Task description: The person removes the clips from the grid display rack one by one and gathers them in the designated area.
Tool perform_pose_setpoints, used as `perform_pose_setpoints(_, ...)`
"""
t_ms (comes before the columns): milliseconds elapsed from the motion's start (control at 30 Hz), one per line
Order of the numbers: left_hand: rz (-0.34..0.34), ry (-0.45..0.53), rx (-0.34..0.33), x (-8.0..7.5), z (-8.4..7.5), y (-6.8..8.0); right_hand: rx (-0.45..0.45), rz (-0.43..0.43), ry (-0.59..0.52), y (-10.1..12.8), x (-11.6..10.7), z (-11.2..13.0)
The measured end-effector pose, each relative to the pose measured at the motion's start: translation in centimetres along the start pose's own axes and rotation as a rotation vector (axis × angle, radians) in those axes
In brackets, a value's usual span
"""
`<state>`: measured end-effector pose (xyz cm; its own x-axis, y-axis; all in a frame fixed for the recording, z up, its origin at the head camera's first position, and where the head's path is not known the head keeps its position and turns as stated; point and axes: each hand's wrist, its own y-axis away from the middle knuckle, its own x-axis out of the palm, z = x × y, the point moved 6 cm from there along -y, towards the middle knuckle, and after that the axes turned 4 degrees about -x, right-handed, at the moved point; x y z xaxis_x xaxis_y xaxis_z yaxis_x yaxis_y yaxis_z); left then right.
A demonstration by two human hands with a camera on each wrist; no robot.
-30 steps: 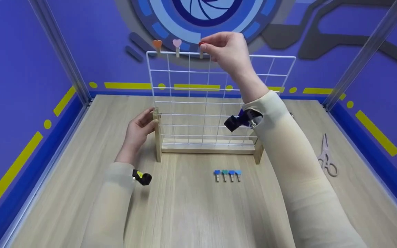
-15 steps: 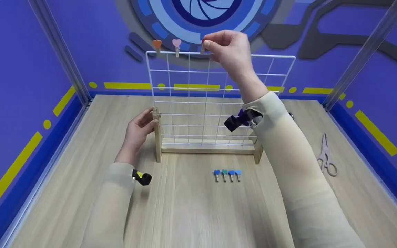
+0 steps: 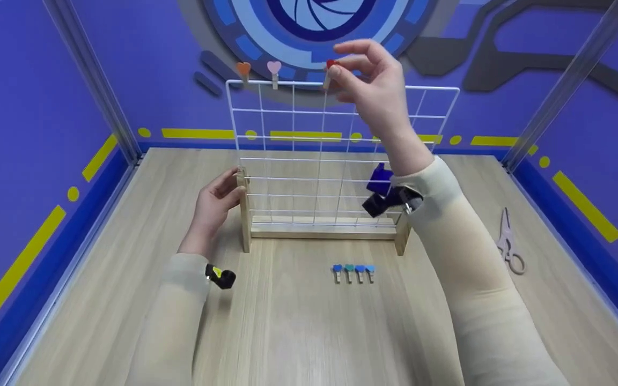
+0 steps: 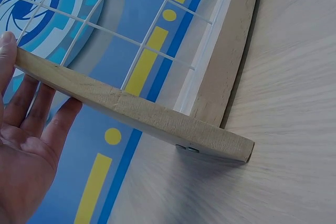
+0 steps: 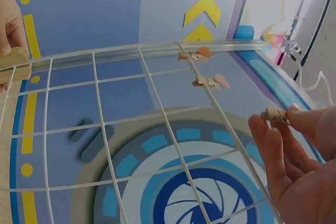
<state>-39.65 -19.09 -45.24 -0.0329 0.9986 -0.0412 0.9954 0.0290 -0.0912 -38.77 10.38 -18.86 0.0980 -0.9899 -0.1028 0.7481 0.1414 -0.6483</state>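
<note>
My right hand (image 3: 381, 88) pinches a small clothespin with a red heart (image 3: 331, 64) at the white wire grid's (image 3: 294, 112) top rail. In the right wrist view the clothespin (image 5: 275, 114) lies between thumb and fingertips, beside the rail; the heart is hidden there. An orange-heart clothespin (image 3: 244, 69) and a pink-heart clothespin (image 3: 274, 69) are clipped on the rail farther left. My left hand (image 3: 215, 201) grips the stand's left wooden post (image 3: 245, 214), thumb on the near side, other fingers behind, as the left wrist view also shows with the post (image 4: 131, 111).
Several clothespins with blue and green hearts (image 3: 349, 269) lie in a row before the stand's wooden crossbar (image 3: 324, 234). Scissors (image 3: 508, 244) lie at the right. A dark blue object (image 3: 380, 179) shows behind the grid. Blue walls (image 3: 169, 107) enclose the table.
My right hand has lifted the red-heart clothespin slightly and moved right along the top rail, its fingers spreading more. My left hand stays on the post.
</note>
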Motion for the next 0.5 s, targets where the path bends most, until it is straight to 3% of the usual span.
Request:
perform_pose_setpoints(300, 0.001, 0.005, -0.003, 0.1, -0.4, 0.3, 0.074, 0.109, 0.008, 5.2, -0.7, 0.1)
perform_pose_setpoints(500, -0.003, 0.012, -0.003, 0.0, -0.3, 0.3, 0.13, 0.162, -0.033, 8.5, -1.5, -1.1)
